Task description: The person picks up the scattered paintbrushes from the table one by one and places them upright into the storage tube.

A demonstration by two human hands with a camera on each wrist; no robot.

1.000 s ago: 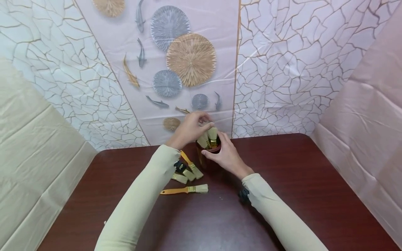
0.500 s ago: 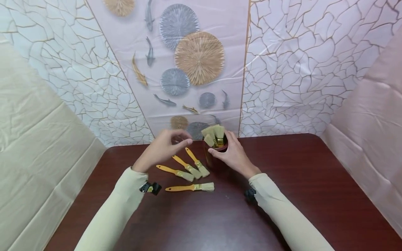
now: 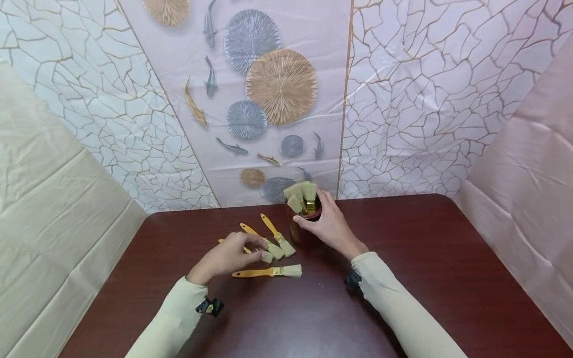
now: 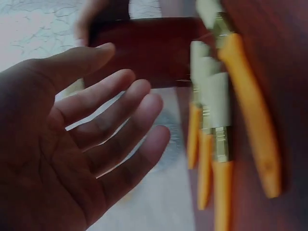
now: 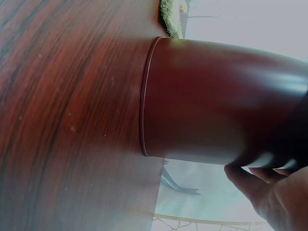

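My right hand (image 3: pixel 330 226) grips the upper part of a dark red round cup (image 5: pixel 207 101), thumb and fingers on opposite sides. Several paintbrushes (image 3: pixel 309 191) stand in the cup with their pale bristles up. Over the table to the left hovers my left hand (image 3: pixel 233 256), fingers loosely bent and holding nothing; the left wrist view shows its bare palm. Beneath and beyond it, 3 paintbrushes (image 4: pixel 221 144) with orange handles lie fanned out, the leftmost partly hidden by the hand in the head view. Closer to me, another paintbrush (image 3: pixel 267 272) lies crosswise, bristles to the right.
The dark reddish-brown table (image 3: pixel 403 278) reaches back to a patterned cloth backdrop (image 3: pixel 403 99). Plain cloth (image 3: pixel 58 199) hangs along the left side, and similar cloth (image 3: pixel 528 174) along the right. The cup stands close to the table's back edge.
My left hand has let go of a paintbrush in the cup, then moved left and down toward the brushes on the table. My right hand has stayed on the cup.
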